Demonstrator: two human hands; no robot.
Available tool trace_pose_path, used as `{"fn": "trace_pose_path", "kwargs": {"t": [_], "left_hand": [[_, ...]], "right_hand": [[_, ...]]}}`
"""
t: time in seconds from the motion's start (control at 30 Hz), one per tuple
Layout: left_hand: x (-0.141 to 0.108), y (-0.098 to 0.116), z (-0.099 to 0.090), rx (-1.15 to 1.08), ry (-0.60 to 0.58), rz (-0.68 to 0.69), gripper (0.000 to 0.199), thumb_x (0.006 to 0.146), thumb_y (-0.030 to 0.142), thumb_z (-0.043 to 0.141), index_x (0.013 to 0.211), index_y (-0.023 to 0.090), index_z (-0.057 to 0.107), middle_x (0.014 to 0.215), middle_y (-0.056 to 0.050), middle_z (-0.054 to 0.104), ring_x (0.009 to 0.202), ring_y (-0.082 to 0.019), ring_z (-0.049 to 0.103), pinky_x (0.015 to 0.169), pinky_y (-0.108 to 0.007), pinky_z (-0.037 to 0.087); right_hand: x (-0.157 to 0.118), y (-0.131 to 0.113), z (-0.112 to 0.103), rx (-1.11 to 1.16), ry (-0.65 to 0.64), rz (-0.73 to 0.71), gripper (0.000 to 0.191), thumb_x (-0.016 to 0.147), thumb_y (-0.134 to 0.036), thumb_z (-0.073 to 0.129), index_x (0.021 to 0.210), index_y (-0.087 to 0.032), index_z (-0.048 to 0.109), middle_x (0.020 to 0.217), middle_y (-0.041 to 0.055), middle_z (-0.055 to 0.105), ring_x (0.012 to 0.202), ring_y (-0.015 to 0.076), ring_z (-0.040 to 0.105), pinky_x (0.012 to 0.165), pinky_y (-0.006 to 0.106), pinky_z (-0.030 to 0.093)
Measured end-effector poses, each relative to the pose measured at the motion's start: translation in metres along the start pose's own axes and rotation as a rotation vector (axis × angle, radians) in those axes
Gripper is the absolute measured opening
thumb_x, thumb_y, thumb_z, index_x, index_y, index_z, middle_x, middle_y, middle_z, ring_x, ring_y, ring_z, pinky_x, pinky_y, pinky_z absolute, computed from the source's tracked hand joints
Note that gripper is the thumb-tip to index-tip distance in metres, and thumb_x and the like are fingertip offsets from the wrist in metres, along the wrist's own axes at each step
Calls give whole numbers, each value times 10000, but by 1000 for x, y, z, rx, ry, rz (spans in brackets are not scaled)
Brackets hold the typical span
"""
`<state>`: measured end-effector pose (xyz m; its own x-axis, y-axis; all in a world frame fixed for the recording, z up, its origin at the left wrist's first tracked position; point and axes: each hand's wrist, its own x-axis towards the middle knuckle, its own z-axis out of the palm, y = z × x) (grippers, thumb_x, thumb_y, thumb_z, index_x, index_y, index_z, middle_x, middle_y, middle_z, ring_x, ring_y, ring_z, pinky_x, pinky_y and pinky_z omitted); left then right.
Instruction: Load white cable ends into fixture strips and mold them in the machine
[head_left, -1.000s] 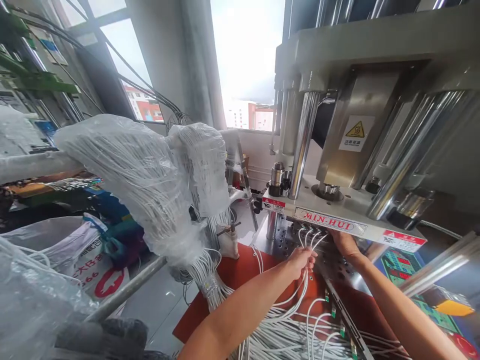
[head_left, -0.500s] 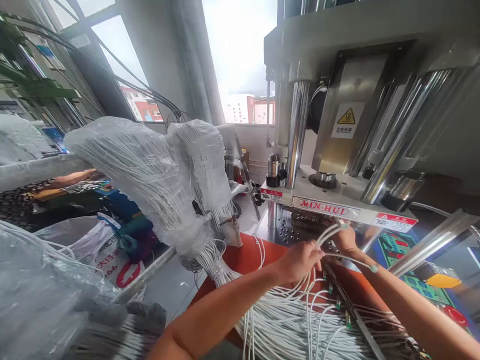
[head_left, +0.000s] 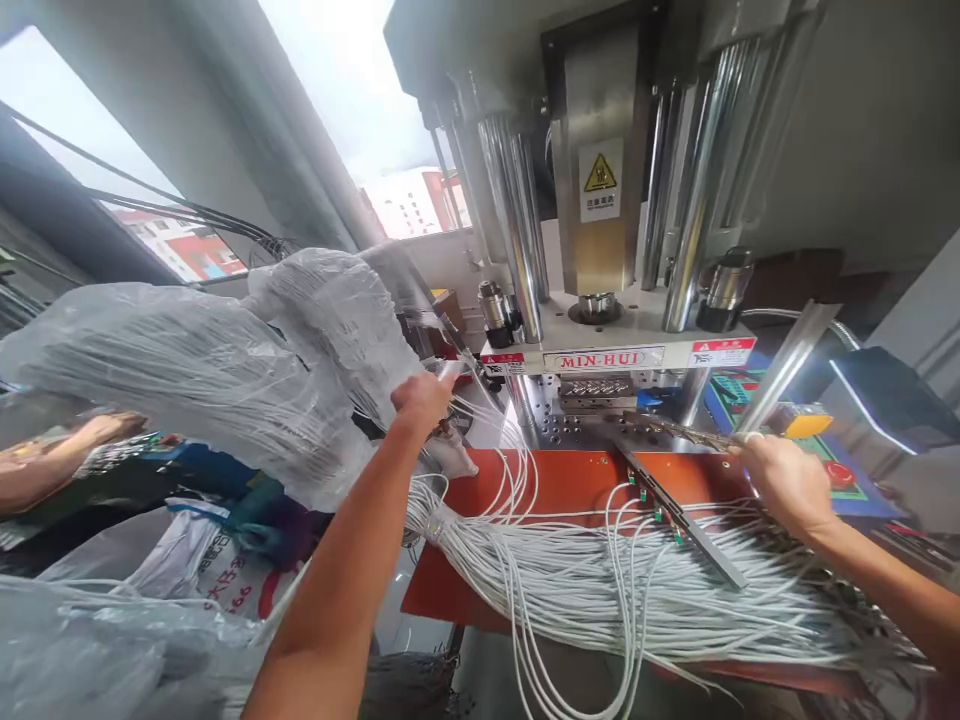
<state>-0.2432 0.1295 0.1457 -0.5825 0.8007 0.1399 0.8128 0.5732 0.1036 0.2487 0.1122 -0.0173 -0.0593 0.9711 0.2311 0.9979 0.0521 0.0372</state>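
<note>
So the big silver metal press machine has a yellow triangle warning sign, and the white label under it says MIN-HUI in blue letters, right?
Not quite: the MIN-HUI letters on the white label are red, not blue, as the head view shows. The rest holds: the big silver metal press machine has the yellow triangle warning sign, with the label under it.

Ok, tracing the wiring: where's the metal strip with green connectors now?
In the head view, the metal strip lies diagonally across the orange mat among the white cables, left of the person's right hand.
</note>
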Motion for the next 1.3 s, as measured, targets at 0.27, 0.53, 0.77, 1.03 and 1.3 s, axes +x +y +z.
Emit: {"fn": "trace_pose_path", "kwargs": {"t": [0.27,0.53,0.77,1.03,1.3], "left_hand": [[-131,68,61,-399,8,1201,228,895,272,562,1109,238,630,1066,-42,675,1091,-189,570,923,-312,479],[-137,147,146,-313,-382,1470,500,773,300,714,1236,205,547,1232,-75,595,1277,-255,425,1034,-424,423],[-123,145,153,-361,-400,1615,400,776,237,689,1157,152,600,1109,-95,633,1090,-229,508,966,-351,447],[-118,145,163,-437,-406,1624,347,765,238,663,1103,163,649,1048,-73,678,1046,-224,522,941,-344,444],[-106,138,154,-456,-325,1485,352,750,276,685,1088,183,659,1031,-47,701,965,-209,560,933,-351,449]], "right_hand": [[4,3,11,30,-192,-70,249,962,-367,372,947,-209,564,945,90,662,904,248,593,584,315,233],[37,-44,11,42,-256,-240,173,925,-288,466,999,-190,588,1028,100,638,993,242,559,637,289,366],[13,-64,-21,156,-290,-286,357,886,-344,520,1199,-171,522,1121,144,627,1054,311,554,780,410,444],[-76,-83,-14,291,-280,-392,608,813,-217,524,1401,-164,381,976,108,678,870,279,632,716,367,460],[-51,-71,0,229,16,-560,539,923,-244,395,1447,-145,318,1035,145,647,904,275,582,721,375,437]]}}
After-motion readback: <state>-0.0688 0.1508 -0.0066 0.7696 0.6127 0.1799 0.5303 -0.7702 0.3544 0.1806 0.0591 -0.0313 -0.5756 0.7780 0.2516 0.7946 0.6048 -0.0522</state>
